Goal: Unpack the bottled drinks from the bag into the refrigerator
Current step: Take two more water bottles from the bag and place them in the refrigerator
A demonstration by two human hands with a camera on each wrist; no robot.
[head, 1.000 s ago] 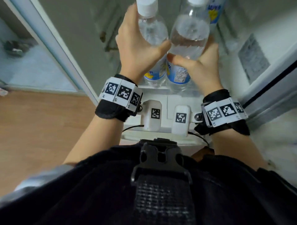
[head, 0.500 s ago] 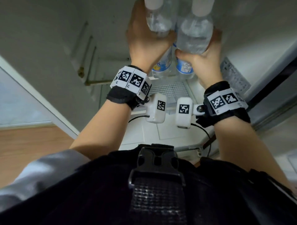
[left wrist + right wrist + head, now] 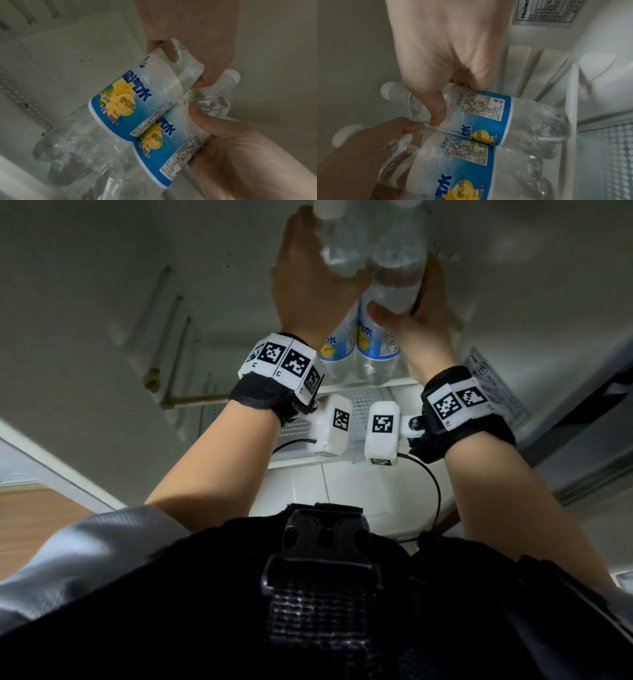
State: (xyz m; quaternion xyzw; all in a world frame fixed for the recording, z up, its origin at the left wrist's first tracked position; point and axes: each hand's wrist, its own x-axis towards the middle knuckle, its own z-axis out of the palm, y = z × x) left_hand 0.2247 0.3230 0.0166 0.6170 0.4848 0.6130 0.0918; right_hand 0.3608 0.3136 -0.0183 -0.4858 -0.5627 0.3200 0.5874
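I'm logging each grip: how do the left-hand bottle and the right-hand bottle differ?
The left-hand bottle is gripped by the left hand, the right-hand bottle by the right hand. The left one's label shows the lemon toward the head camera, the right one's also its print panel. Both are clear, white-capped, side by side.

I'm wearing a black band on each wrist, each wrapped in white tags printed with black square codes. A white camera box is hanging off each band on a screw, trailing a black cable. I'm wearing grey sleeves and a black chest strap with a buckle.
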